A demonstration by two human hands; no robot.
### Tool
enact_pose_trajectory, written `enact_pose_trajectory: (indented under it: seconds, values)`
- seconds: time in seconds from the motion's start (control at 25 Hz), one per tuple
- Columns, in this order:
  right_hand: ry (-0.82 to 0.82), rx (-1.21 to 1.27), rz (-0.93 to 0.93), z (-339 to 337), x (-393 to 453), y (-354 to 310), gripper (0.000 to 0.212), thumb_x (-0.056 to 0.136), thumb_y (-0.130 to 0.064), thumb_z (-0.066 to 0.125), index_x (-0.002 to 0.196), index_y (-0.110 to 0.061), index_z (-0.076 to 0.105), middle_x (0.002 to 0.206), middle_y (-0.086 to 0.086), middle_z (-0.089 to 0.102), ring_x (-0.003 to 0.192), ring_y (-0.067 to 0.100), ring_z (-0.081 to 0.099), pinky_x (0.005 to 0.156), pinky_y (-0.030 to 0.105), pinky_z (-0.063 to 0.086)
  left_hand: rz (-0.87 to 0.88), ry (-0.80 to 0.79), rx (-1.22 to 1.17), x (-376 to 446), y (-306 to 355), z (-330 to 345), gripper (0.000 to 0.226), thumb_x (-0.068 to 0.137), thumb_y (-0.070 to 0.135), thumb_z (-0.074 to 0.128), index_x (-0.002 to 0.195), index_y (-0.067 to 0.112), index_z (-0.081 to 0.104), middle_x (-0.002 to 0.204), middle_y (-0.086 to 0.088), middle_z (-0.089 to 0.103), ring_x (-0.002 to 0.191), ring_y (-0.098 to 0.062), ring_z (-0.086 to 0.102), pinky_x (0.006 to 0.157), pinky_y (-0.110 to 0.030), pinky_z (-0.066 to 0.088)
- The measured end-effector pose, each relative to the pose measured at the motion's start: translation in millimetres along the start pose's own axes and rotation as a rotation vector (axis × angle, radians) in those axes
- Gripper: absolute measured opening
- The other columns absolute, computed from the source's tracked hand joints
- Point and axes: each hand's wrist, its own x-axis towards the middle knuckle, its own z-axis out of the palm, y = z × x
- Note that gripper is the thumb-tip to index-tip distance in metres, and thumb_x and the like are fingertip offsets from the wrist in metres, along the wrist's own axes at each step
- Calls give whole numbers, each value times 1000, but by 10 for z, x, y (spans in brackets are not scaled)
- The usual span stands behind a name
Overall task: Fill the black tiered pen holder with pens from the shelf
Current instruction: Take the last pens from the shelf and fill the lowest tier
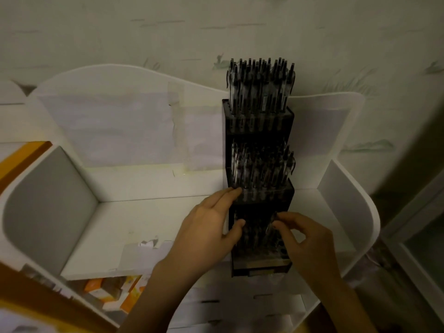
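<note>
The black tiered pen holder (260, 195) stands on the white shelf (144, 219), toward its right side. Its top and middle tiers are packed with dark clear-barrelled pens (260, 92). The lowest tier holds several pens, with some open holes at its right front. My left hand (211, 227) rests against the holder's left side, fingers on the middle tier's corner and thumb at the lowest tier. My right hand (302, 239) pinches the top of a pen (271, 227) standing in the lowest tier.
The shelf has white curved side walls (48, 203) and a taped back panel (120, 121). Below its front edge lie orange and white boxes (113, 292). A patterned wall rises behind. A glass-fronted frame (418, 236) stands to the right.
</note>
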Motion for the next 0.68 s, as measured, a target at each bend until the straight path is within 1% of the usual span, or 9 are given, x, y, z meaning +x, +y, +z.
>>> enact_pose_trajectory:
  seconds: [0.12,0.2,0.32,0.36,0.44,0.48,0.56,0.6,0.68]
  values:
    - [-29,-26,10,62,-12,104,15,82,-9,74,96,-15,73,86,-6,71,82,-1,65,75,1,45,-39,24,23,-37,18,3,60,92,45,57,146,37,34,147,16,43,128,-3,42,99,-9,25]
    - [-34,-31,1,63,29,157,13,83,-11,73,95,-14,74,84,-7,72,82,-2,64,73,0,45,-61,31,35,-66,36,-3,60,91,45,57,146,37,34,146,17,43,128,-2,41,98,-5,21]
    - [-115,-46,-1,64,39,275,12,82,-10,74,91,-17,75,80,-10,71,81,-12,62,70,-3,42,-70,34,34,-109,63,-8,59,92,45,56,146,36,35,146,16,44,130,-3,41,100,-8,26]
    - [-146,-48,13,83,11,323,13,82,-8,75,91,-17,76,81,-8,72,78,-13,62,70,-4,41,-75,36,31,-122,78,-10,59,92,45,56,146,36,34,147,16,43,131,-3,41,101,-10,29]
    - [-177,-64,54,134,-54,396,13,81,-7,76,93,-14,76,84,-5,73,72,-9,63,70,-5,41,-88,44,32,-149,113,-10,59,92,45,55,146,37,33,146,16,43,131,-3,42,101,-12,32]
    - [-183,-74,70,152,-75,421,15,81,-8,76,95,-12,76,85,-5,73,73,-6,63,71,-5,40,-97,49,36,-164,131,-9,59,92,44,55,146,37,33,146,17,44,130,-3,42,101,-12,33]
    - [-179,-72,87,142,-93,420,23,80,-10,77,103,-11,75,88,-8,71,78,5,68,72,-6,39,-115,45,44,-201,161,0,59,92,44,55,146,37,33,145,17,44,129,-2,43,100,-11,32]
    - [-170,-58,83,108,-89,388,31,80,-12,78,110,-12,73,90,-9,69,80,7,68,72,-6,39,-127,44,49,-222,177,3,58,92,44,55,146,37,33,145,17,44,128,-2,43,101,-10,31]
    - [-123,-38,19,20,-52,275,44,81,-19,75,124,-21,64,95,-13,64,85,0,64,74,-2,40,-154,52,58,-269,203,-1,59,92,45,55,146,38,33,145,17,44,128,-1,42,101,-8,29]
